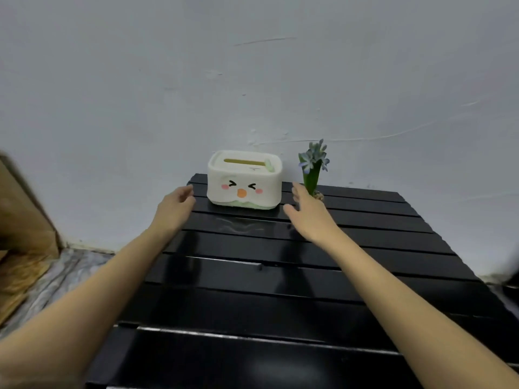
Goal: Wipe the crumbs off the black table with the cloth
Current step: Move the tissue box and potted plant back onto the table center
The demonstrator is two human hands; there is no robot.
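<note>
Head view, left to right. Far left of frame we see a brown board-like object [19, 220], motion-blurred, edge leaning against the wall; can't tell the material. Below it, grey marbled floor [56, 276].

Left hand [174, 207] sits left of centre, forearm bare and stretched forward from the lower left corner. Palm faces inward, fingers loosely spread and slightly curled, holding nothing. It hovers just left of the tissue box, not touching it.

Black table [252, 304] fills the lower centre and right: glossy slats running across the frame, thin gaps between them, reflections and arm shadows on the surface. We can't make out crumbs at this resolution. No cloth in frame that we can identify.

Tissue box [243, 179] at the far edge of the table, centre frame: white, rounded-corner rectangular shell, smooth plastic look, slot on top, cartoon face with pink cheeks and an orange beak on the front, pale green base.

Right hand [307, 211] just right of the box, forearm coming from the lower right corner. Fingers extended and parted, thumb out toward the box, empty, apart from it.

Behind that hand, a small plant [313, 167]: upright green leaves, pale blue flowers, base partly hidden. White rough-plastered wall [252, 80] behind everything.
</note>
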